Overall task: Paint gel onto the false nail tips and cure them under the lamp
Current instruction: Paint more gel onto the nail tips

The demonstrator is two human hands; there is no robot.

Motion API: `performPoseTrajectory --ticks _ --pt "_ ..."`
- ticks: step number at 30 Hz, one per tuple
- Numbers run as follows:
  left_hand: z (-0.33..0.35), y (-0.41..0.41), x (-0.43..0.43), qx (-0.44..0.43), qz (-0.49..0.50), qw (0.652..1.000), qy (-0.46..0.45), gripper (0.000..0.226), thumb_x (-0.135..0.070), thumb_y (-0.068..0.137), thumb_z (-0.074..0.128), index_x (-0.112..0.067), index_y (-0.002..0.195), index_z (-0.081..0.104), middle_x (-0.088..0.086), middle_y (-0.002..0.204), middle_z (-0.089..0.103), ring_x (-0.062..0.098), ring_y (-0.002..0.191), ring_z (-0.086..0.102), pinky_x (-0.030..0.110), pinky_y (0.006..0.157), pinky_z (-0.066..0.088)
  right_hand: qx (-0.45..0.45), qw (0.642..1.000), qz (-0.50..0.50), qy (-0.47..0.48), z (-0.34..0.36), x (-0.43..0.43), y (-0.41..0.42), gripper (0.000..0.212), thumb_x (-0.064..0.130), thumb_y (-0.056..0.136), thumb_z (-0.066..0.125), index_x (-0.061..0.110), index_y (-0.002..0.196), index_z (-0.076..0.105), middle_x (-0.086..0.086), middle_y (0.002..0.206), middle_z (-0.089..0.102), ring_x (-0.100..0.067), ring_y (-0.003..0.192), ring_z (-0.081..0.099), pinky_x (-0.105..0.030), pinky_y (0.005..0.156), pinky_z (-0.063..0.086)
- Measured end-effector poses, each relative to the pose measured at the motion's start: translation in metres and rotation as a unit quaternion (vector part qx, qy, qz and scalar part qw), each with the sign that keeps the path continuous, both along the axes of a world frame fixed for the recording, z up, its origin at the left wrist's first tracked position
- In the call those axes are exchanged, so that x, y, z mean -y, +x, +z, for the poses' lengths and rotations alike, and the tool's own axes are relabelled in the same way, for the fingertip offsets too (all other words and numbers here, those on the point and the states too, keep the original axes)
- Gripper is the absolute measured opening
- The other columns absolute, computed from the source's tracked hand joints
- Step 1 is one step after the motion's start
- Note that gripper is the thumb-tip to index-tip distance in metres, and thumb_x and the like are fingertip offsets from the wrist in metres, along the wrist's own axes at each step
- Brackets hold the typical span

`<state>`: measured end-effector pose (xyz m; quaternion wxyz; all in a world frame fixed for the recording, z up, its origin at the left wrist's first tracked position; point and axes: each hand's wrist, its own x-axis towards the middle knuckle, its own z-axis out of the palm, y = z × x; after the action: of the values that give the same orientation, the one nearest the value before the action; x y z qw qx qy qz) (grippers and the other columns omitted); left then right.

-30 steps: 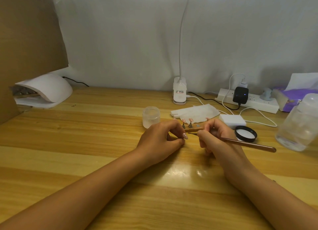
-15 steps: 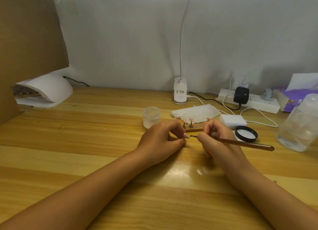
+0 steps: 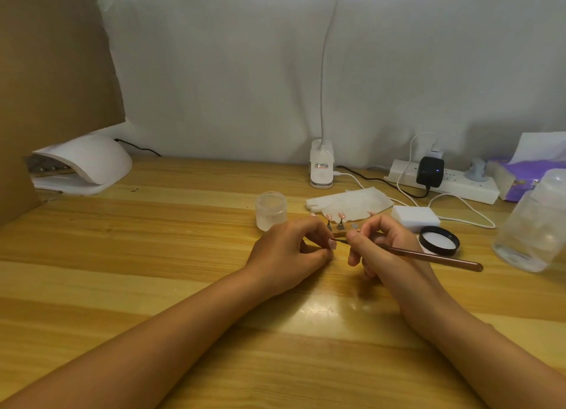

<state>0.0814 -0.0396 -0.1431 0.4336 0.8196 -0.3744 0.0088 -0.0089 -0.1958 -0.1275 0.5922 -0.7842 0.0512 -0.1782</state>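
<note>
Brush nearer nail tip; jar behind

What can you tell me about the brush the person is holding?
The brush is a long, thin stick with a glossy reddish-brown handle and a rounded rear end. It lies almost level, its rear end slanting down to the right. The right hand pinches it near the front, like a pen. Its fine dark tip points left at a pink nail tip pinched in the left hand. The tip seems to meet the nail, but actual contact is too small to tell.
</note>
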Motion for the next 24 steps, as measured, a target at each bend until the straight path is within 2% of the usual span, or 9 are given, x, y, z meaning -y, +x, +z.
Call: performPoseTrajectory --ticks 5,8,10,13,18,21,24 --pt "0.0015 -0.0008 0.0004 -0.003 0.004 1.000 0.005 0.012 -0.022 0.085 0.073 -0.032 0.088 0.067 -0.020 0.091 0.070 -0.005 0.066 0.056 0.027 0.069 0.051 -0.013 0.999 0.007 -0.035 0.0020 -0.0007 -0.0011 0.012 0.019 0.092 0.063 0.009 0.090 0.056 -0.002 0.066 0.069 -0.003 0.055 0.061 -0.017 0.053 0.044" --pt "0.0022 -0.0008 0.0012 -0.006 0.008 1.000 0.011 0.014 -0.021 0.085 0.073 -0.033 0.085 0.066 -0.017 0.092 0.071 -0.008 0.065 0.055 0.020 0.066 0.044 -0.029 0.998 0.007 -0.054 0.0018 0.0003 -0.0010 0.009 0.011 0.090 0.061 0.005 0.089 0.055 -0.001 0.060 0.065 -0.005 0.053 0.057 -0.029 0.055 0.044" --pt "0.0034 -0.0011 0.0017 -0.006 0.002 1.000 0.007 0.015 -0.018 0.085 0.073 -0.032 0.084 0.066 -0.014 0.093 0.071 -0.007 0.075 0.060 0.018 0.068 0.045 -0.031 0.998 0.005 -0.051 0.0016 0.0009 -0.0014 0.008 0.009 0.089 0.061 0.004 0.087 0.054 0.000 0.056 0.062 -0.006 0.051 0.054 -0.031 0.054 0.042" --pt "0.0048 -0.0019 0.0019 -0.006 -0.003 1.000 0.007 0.014 -0.017 0.086 0.073 -0.029 0.085 0.067 -0.011 0.095 0.070 0.003 0.092 0.065 0.021 0.075 0.052 -0.026 0.999 -0.009 -0.038 0.0022 0.0009 -0.0023 0.011 0.015 0.091 0.062 0.007 0.088 0.055 -0.001 0.059 0.065 -0.005 0.050 0.054 -0.032 0.055 0.043" --pt "0.0056 -0.0027 0.0002 0.001 0.005 1.000 0.013 0.008 -0.019 0.087 0.073 -0.025 0.091 0.070 -0.008 0.098 0.071 0.005 0.094 0.065 0.024 0.078 0.054 -0.013 1.000 -0.017 -0.006 0.0046 0.0013 -0.0044 0.014 0.024 0.092 0.061 0.011 0.090 0.056 -0.001 0.063 0.067 -0.010 0.052 0.053 -0.030 0.053 0.043" --pt "0.0060 -0.0041 -0.0007 -0.001 0.013 1.000 0.007 0.008 -0.019 0.085 0.074 -0.025 0.091 0.072 -0.008 0.097 0.071 0.005 0.093 0.065 0.029 0.081 0.056 -0.010 1.000 -0.026 -0.002 0.0044 0.0002 -0.0036 0.014 0.023 0.092 0.061 0.010 0.089 0.056 -0.001 0.063 0.068 -0.006 0.048 0.054 -0.028 0.051 0.043" --pt "0.0068 -0.0056 -0.0012 -0.006 0.021 1.000 0.005 0.009 -0.020 0.084 0.075 -0.027 0.089 0.072 -0.010 0.095 0.071 0.005 0.092 0.065 0.030 0.081 0.056 -0.018 0.999 -0.022 -0.023 0.0028 -0.0010 -0.0033 0.012 0.019 0.092 0.062 0.009 0.087 0.056 -0.003 0.063 0.068 -0.009 0.052 0.056 -0.028 0.053 0.043"
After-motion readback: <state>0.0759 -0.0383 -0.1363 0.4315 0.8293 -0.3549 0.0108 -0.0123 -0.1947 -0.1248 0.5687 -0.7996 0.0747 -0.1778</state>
